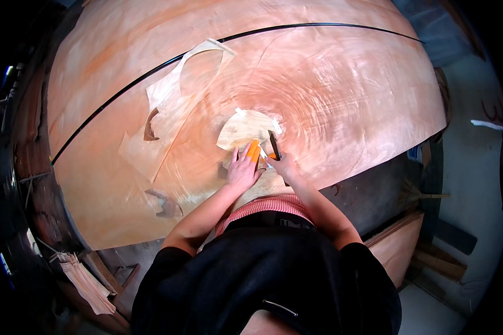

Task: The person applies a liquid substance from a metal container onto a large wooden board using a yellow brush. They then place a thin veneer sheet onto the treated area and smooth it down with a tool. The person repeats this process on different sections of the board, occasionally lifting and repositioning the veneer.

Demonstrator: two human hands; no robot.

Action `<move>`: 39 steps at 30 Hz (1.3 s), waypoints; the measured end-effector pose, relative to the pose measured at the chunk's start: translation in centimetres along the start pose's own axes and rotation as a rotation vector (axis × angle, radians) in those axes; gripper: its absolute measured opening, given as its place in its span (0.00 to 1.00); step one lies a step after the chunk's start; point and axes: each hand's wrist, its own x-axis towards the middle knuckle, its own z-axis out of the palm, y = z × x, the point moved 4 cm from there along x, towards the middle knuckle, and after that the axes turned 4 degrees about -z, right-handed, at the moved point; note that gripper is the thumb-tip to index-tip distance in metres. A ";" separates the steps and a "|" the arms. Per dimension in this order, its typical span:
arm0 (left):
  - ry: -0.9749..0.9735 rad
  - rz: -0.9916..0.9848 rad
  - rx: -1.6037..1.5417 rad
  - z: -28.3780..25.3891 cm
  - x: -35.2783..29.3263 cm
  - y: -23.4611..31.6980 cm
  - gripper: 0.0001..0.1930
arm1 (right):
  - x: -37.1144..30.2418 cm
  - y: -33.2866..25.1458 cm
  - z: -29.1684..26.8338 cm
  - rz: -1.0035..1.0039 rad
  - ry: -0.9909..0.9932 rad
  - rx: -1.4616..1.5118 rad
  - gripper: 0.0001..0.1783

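A light, rounded veneer patch [241,129] lies on a large pinkish-brown veneer sheet [341,100]. White tape strips [277,126] sit along the patch's edge. My left hand [243,172] rests flat at the patch's near side, fingers stretched out, with orange coverings on some of them. Beside it, my right hand [285,166] is closed round a dark, narrow, blade-like tool [274,144]. The tool's far end reaches the patch's right edge, and its exact kind is unclear. A short white strip shows between the two hands.
A thin black rod [151,71] curves across the far sheet. Left of the patch lies a pale veneer offcut [170,84] with cut-out holes, beside a small brown scrap [150,125]. Veneer strips [86,282] hang low on the left. Boards [394,248] stand at the lower right.
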 end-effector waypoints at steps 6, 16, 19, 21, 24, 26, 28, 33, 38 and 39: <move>-0.035 -0.002 0.012 0.2 0.0 -0.2 0.31 | 2.4 -3.2 -2.9 -0.203 -0.172 -0.586 0.08; 0.144 -0.068 -0.166 -1.4 -0.6 -2.6 0.27 | 2.7 -4.9 -4.6 -0.174 -0.333 -0.311 0.09; 0.111 -0.078 -0.097 -2.0 -2.2 -3.7 0.26 | 3.1 -5.3 -0.8 -0.220 -0.328 -0.306 0.10; 0.102 -0.078 -0.118 -2.4 -3.3 -4.2 0.25 | 3.8 -6.0 2.2 -0.166 -0.335 -0.255 0.12; 0.160 -0.130 -0.195 -3.1 -4.8 -5.1 0.25 | 3.8 -8.0 6.3 -0.218 -0.368 0.049 0.10; 0.268 -0.189 -0.212 -4.0 -5.6 -5.9 0.24 | 3.9 -8.6 8.0 -0.196 -0.358 0.001 0.10; 0.313 -0.264 -0.235 -4.6 -5.9 -6.7 0.26 | 4.1 -8.8 9.3 -0.257 -0.331 -0.014 0.10; 0.227 -0.237 -0.107 -4.9 -4.4 -7.5 0.31 | 5.1 -7.1 10.3 -0.264 -0.173 -0.248 0.12; 0.083 -0.301 -0.030 -4.2 -3.5 -7.2 0.36 | 5.1 -7.3 10.0 -0.299 -0.107 -0.472 0.13; 0.098 -0.283 -0.010 -4.3 -3.5 -7.1 0.37 | 4.9 -7.1 9.8 -0.228 -0.152 -0.356 0.13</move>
